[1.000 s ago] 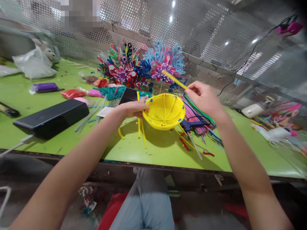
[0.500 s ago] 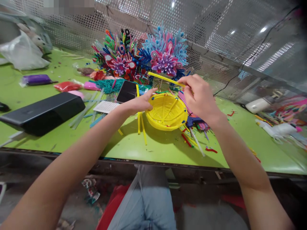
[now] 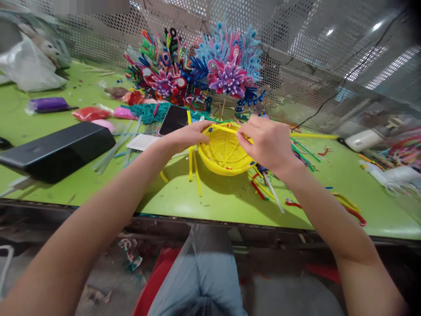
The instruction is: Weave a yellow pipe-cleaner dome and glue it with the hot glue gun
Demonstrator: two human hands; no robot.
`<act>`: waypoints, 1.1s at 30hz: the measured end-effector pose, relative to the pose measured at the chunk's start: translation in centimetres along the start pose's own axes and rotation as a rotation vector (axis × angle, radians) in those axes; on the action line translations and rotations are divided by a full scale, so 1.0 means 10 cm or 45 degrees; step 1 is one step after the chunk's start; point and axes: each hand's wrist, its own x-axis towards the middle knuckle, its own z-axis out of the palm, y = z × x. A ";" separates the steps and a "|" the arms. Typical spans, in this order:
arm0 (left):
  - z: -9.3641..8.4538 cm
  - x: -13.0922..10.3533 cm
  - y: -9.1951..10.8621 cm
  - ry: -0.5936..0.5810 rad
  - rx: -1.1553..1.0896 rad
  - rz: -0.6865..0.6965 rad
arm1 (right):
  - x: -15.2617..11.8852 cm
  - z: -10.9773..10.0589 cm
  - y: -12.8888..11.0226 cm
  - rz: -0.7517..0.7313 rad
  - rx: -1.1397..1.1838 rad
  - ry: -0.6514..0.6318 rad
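Observation:
A yellow woven basket (image 3: 226, 151) with small blue and red dots on its rim sits on the green table. My left hand (image 3: 189, 134) grips its left rim, thumb inside and fingers over the edge. Over the right side of the basket, my right hand (image 3: 266, 138) is pinched on a yellow strip (image 3: 315, 136), whose long end sticks out to the right behind the hand. Other yellow strips (image 3: 197, 175) hang beside the basket's left side, below my left hand.
Behind the basket stand colourful pipe-cleaner flowers (image 3: 228, 79). A black box (image 3: 55, 151), a phone (image 3: 173, 119) and a white card (image 3: 142, 141) lie to the left. Pipe-cleaner scraps (image 3: 258, 191) and a white bottle (image 3: 360, 140) are on the right.
My right hand has moved down to the basket's rim, and the strip's long end now points right instead of left. My left hand has closed more on the rim.

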 end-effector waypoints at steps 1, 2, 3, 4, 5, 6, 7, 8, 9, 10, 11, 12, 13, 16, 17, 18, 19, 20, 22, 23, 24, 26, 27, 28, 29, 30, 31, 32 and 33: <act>0.00 0.00 0.00 0.008 -0.009 -0.004 | -0.01 0.02 0.00 -0.014 -0.002 -0.004; 0.01 0.00 0.00 0.014 -0.020 -0.005 | -0.01 0.04 -0.01 -0.024 -0.003 0.000; 0.01 -0.01 0.01 0.019 -0.030 -0.004 | -0.01 0.06 -0.01 -0.030 -0.002 0.006; 0.01 -0.01 0.01 0.023 -0.038 -0.004 | -0.01 0.08 -0.01 -0.029 0.000 0.012; 0.01 -0.01 0.01 0.026 -0.043 -0.005 | -0.01 0.10 -0.01 -0.024 0.003 0.015; 0.02 -0.01 0.01 0.028 -0.046 -0.007 | -0.01 0.11 -0.02 -0.018 0.006 0.013; 0.02 -0.02 0.02 0.030 -0.047 -0.008 | -0.01 0.12 -0.02 -0.012 0.011 0.006; 0.02 -0.02 0.02 0.032 -0.045 -0.009 | 0.00 0.13 -0.02 -0.007 0.016 -0.002; 0.02 -0.02 0.02 0.032 -0.040 -0.010 | 0.00 0.14 -0.02 -0.002 0.021 -0.008; 0.02 -0.02 0.03 0.031 -0.034 -0.011 | 0.00 0.14 -0.03 0.001 0.024 -0.010; 0.02 -0.02 0.03 0.032 -0.028 -0.014 | 0.00 0.15 -0.03 0.002 0.024 -0.013; 0.03 -0.02 0.04 0.035 -0.025 -0.019 | 0.00 0.15 -0.03 0.001 0.020 -0.015; 0.04 -0.03 0.04 0.039 -0.027 -0.026 | 0.00 0.15 -0.03 -0.003 0.015 -0.019; 0.06 -0.03 0.06 0.053 -0.066 -0.053 | 0.01 0.14 -0.04 -0.014 0.005 -0.059; 0.06 -0.03 0.05 0.066 -0.083 -0.061 | 0.02 0.13 -0.04 -0.012 0.005 -0.080; 0.07 -0.02 0.05 0.089 -0.098 -0.067 | 0.02 0.13 -0.04 -0.007 0.006 -0.101; 0.07 -0.01 0.04 0.126 -0.106 -0.069 | 0.03 0.13 -0.04 -0.001 0.007 -0.125; 0.07 0.00 0.03 0.173 -0.108 -0.067 | 0.05 0.12 -0.04 0.005 0.007 -0.148; 0.06 0.01 0.01 0.263 -0.098 -0.049 | 0.07 0.11 -0.05 0.014 0.003 -0.189; 0.06 0.02 0.00 0.287 -0.085 -0.035 | 0.08 0.11 -0.06 0.018 0.000 -0.207; 0.05 0.02 0.00 0.296 -0.063 -0.024 | 0.09 0.10 -0.06 0.024 -0.007 -0.225; 0.04 0.02 -0.01 0.278 0.008 -0.003 | 0.11 0.09 -0.08 0.031 -0.027 -0.273; 0.04 0.02 -0.01 0.265 0.052 0.006 | 0.12 0.08 -0.09 0.030 -0.040 -0.301; 0.04 0.01 -0.01 0.257 0.097 0.015 | 0.13 0.07 -0.10 0.026 -0.054 -0.328; 0.04 0.01 -0.01 0.258 0.137 0.022 | 0.14 0.07 -0.11 0.021 -0.068 -0.351; 0.03 0.01 -0.01 0.261 0.169 0.029 | 0.15 0.06 -0.12 0.014 -0.079 -0.369; 0.03 0.01 -0.01 0.267 0.195 0.036 | 0.16 0.06 -0.13 0.008 -0.090 -0.382; 0.03 0.02 -0.02 0.271 0.220 0.041 | 0.17 0.06 -0.13 0.005 -0.101 -0.391; 0.02 0.03 -0.03 0.273 0.248 0.049 | 0.18 0.06 -0.14 0.001 -0.110 -0.401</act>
